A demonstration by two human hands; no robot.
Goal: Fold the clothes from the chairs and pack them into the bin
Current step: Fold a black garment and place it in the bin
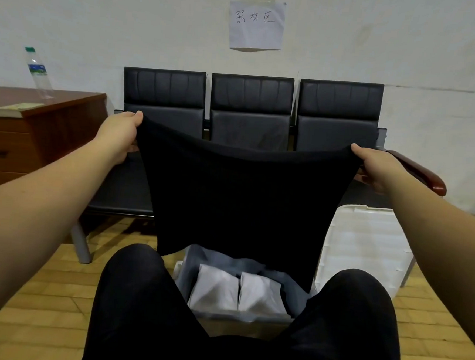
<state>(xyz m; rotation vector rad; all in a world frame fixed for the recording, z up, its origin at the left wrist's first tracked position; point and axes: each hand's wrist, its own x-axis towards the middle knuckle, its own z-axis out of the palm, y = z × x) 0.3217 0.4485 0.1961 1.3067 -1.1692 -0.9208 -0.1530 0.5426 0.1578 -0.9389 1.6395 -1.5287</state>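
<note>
Our left hand (120,133) and right hand (372,168) pinch the black garment's (240,197) top corners, spreading it, probably for folding, above the bin (245,318).

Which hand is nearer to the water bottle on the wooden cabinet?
Left. The left hand grips the black garment just right of the water bottle; the right hand holds the opposite corner, much farther right.

Matt black cloth garment (238,196), glossy leather-look chairs (251,107), polished wood cabinet (37,135), white plastic lid (366,245)
</note>
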